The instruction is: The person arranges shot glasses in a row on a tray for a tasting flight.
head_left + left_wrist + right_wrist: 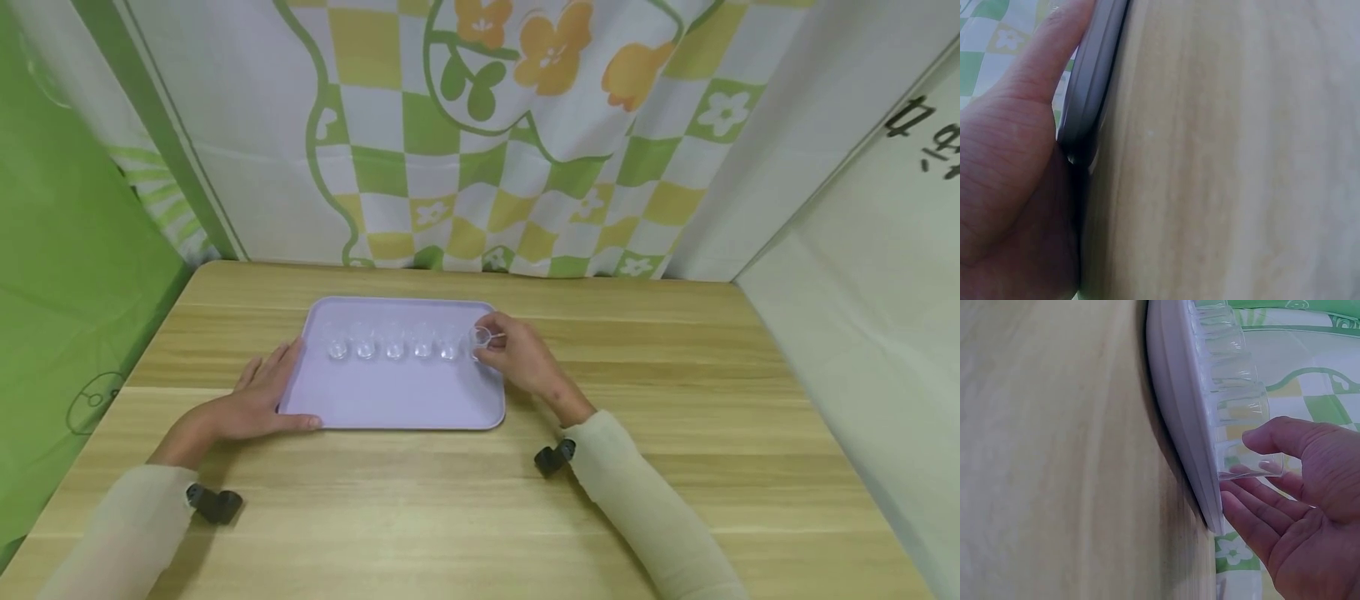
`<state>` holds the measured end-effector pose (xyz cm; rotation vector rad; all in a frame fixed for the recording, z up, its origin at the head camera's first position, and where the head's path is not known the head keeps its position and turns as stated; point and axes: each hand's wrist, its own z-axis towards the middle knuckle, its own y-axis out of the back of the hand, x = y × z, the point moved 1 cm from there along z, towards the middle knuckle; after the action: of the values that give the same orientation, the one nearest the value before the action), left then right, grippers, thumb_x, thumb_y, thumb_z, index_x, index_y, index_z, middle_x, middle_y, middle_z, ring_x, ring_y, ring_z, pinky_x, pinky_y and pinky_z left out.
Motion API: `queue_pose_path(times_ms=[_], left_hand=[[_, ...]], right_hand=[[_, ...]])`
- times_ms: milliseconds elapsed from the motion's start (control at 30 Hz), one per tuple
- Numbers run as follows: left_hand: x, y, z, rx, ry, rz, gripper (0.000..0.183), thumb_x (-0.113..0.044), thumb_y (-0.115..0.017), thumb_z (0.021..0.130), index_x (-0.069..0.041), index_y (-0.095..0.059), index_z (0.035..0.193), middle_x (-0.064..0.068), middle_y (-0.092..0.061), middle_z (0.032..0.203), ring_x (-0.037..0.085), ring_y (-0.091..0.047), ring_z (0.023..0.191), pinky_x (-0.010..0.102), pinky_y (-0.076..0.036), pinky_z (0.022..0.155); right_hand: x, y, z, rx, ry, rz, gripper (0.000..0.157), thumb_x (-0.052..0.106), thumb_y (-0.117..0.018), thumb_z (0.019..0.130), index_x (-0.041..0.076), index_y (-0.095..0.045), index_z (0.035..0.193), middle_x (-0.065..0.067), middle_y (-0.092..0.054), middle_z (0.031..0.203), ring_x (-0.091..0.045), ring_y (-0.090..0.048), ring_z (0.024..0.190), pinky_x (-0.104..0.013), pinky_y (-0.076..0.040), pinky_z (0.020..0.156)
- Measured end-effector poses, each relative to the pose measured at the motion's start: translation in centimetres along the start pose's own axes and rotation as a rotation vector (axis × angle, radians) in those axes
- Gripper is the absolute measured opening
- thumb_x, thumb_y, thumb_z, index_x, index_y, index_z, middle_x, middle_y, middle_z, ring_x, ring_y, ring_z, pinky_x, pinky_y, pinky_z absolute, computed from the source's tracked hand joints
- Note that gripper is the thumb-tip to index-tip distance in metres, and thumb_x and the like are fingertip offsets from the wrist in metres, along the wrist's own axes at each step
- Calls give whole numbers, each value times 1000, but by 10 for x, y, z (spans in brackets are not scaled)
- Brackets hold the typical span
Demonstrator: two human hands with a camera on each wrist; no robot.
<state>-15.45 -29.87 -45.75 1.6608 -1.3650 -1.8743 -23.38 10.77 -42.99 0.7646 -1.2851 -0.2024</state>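
A lilac tray (390,396) lies on the table and bears several small clear cups (394,343) in a row across its back half. At the row's right end, my right hand (525,357) pinches the last clear cup (1250,461) between thumb and fingers. In the right wrist view this cup stands upright, its base at the tray (1175,381). My left hand (251,410) rests against the tray's left side, fingers straight along the rim and thumb at the front left corner. The left wrist view has this hand (1007,162) beside the tray's edge (1090,75).
The wooden table (420,517) extends in front of the tray and to its right. Behind it hangs a checked curtain (487,167) with flowers. A green cloth (75,250) is on the left, and a white sheet (862,292) borders the right side.
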Motion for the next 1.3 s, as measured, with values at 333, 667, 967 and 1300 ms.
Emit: queue_pose_path(times_ms=[333,667,967,1300], left_hand=[[0,2,0,27,16,18,125,-49,-76,89,5,11,160,34,5,165,50,10,151,65,15,114],[16,-6,-5,-25,-22,21,123,-53,-73,91,-5,14,162,31,4,167,46,10,153,62,18,114],[6,-5,-1,-26,-8,18,122,-51,-75,90,-2,11,163,28,5,168,47,9,152,62,15,115],[-10,17,-8,-36,-23,-104,114,-34,-78,93,2,5,162,33,-4,166,54,-9,150,69,-4,117]], right_hand=[[2,3,-3,21,6,-1,48,9,-81,90,0,-61,132,-14,-66,126,-28,-68,111,-33,-56,93],[3,19,-18,108,104,-111,79,38,-77,94,2,-41,155,-17,-43,157,-35,-41,143,-49,-34,116],[-17,47,-39,133,133,-203,87,46,-72,97,4,-29,160,-18,-33,162,-37,-35,146,-57,-32,115],[-21,73,-54,71,243,-453,89,40,-75,94,0,-29,159,-28,-26,163,-51,-17,149,-70,-10,117]])
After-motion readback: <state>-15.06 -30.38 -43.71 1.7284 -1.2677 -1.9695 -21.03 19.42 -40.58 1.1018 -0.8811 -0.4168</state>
